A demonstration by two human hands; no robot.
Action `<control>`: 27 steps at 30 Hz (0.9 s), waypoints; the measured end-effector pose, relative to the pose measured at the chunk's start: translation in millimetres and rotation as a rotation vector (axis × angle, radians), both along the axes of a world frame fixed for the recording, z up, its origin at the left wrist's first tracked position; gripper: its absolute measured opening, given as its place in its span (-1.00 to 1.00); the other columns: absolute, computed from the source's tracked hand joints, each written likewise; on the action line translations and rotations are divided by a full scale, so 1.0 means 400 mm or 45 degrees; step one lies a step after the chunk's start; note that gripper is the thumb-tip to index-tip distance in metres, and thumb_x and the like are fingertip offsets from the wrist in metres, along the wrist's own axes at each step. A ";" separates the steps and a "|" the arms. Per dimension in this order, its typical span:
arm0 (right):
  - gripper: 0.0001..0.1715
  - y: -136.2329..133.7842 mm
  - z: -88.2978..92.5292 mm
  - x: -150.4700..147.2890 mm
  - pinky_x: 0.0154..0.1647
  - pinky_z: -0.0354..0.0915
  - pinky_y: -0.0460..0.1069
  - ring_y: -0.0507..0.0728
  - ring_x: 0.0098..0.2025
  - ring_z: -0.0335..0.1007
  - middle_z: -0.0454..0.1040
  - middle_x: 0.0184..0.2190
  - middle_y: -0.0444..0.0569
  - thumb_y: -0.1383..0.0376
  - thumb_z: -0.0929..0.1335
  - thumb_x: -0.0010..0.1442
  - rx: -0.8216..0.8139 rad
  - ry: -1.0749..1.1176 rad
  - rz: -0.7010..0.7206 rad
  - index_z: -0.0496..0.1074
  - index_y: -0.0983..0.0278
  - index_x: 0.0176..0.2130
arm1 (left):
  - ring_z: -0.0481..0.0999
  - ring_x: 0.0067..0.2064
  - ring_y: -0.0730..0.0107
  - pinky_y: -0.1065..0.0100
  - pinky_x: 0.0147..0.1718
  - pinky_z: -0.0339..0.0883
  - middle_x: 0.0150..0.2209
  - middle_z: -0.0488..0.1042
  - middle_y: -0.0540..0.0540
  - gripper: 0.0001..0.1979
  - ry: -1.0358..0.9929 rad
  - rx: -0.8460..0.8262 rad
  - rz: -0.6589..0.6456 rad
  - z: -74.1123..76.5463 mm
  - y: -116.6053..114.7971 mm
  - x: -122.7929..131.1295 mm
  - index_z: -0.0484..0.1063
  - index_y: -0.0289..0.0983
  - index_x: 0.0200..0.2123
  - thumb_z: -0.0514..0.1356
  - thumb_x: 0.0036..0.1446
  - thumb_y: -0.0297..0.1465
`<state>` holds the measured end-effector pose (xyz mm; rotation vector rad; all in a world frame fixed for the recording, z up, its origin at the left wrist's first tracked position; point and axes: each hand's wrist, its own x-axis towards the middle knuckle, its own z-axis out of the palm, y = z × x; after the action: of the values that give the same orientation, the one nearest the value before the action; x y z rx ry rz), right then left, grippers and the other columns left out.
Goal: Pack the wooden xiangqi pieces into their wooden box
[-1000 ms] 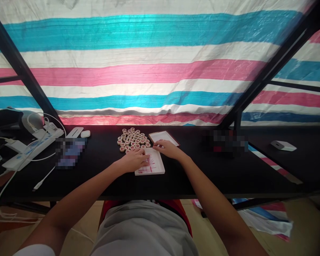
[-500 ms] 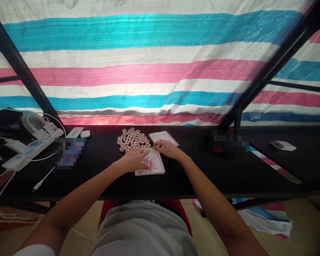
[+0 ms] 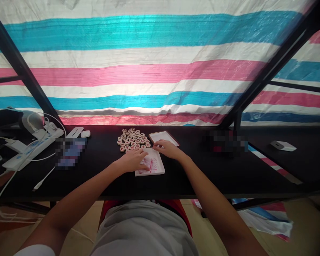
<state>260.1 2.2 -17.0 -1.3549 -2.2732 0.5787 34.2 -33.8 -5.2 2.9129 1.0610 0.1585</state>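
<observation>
A shallow white box [image 3: 160,172] lies on the black table, with a thin sheet [image 3: 150,165] printed in pink-red lines inside. My left hand [image 3: 132,160] rests over the box's left side, fingers and thumb apart, the thumb on the sheet. At the far right corner of the box, my right hand [image 3: 168,148] has its fingers curled at the rim; the fingertips are partly hidden. Just beyond my left hand sits a cluster of round Chinese chess pieces [image 3: 132,139], with red and dark characters. Behind my right hand lies a second shallow box part [image 3: 162,135], white inside with a brown edge.
A white power strip [image 3: 32,149] with plugs and cables takes up the left of the table [image 3: 96,181]. Near it are a blurred-out phone-like object [image 3: 70,153], a white case [image 3: 85,134] and a cable end [image 3: 38,185]. At the far right lies a white charger [image 3: 283,145].
The printed sheet in the box has shifted slightly and shows somewhat differently under my left thumb. Both hands, the box and the chess pieces stay almost in place.
</observation>
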 end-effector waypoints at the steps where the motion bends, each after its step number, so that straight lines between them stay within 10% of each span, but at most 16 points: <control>1: -0.75 0.001 -0.001 0.000 -0.19 0.28 -0.03 0.07 -0.30 0.38 0.45 -0.28 -0.02 0.17 0.29 0.21 -0.004 0.004 0.002 0.51 0.23 -0.25 | 0.41 -0.05 0.17 0.26 -0.09 0.23 -0.08 0.44 -0.17 -0.41 -0.001 -0.012 0.011 -0.003 0.001 -0.001 0.31 -0.27 0.04 0.18 0.05 -0.01; 13: -0.74 0.000 -0.003 0.000 -0.19 0.26 -0.02 0.06 -0.31 0.37 0.44 -0.29 -0.02 0.16 0.28 0.21 0.001 0.010 -0.009 0.50 0.24 -0.26 | 0.42 -0.13 0.23 0.28 -0.12 0.25 -0.22 0.43 -0.13 -0.64 0.009 -0.049 0.006 0.014 -0.007 0.006 0.41 -0.31 -0.27 0.15 0.12 -0.10; 21: -0.74 -0.001 -0.001 -0.001 -0.19 0.27 -0.02 0.07 -0.32 0.36 0.44 -0.30 -0.02 0.17 0.29 0.20 0.009 0.006 -0.004 0.50 0.23 -0.25 | 0.45 -0.17 0.30 0.34 -0.22 0.30 -0.12 0.45 -0.05 -0.56 -0.332 -0.459 0.128 0.040 -0.010 -0.005 0.27 -0.17 0.02 0.22 0.05 -0.29; 27: -0.77 -0.001 0.002 -0.002 -0.19 0.27 -0.03 0.06 -0.32 0.37 0.44 -0.29 -0.02 0.20 0.29 0.20 0.001 -0.013 -0.006 0.50 0.24 -0.26 | 0.43 -0.22 0.31 0.39 -0.26 0.27 -0.27 0.48 0.00 -0.64 -0.572 -0.672 0.129 0.044 -0.003 -0.008 0.44 -0.24 -0.16 0.26 0.00 -0.18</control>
<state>259.3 1.9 -16.0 -1.3654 -2.2777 0.5702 30.9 -34.9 12.3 2.2153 0.9834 0.4363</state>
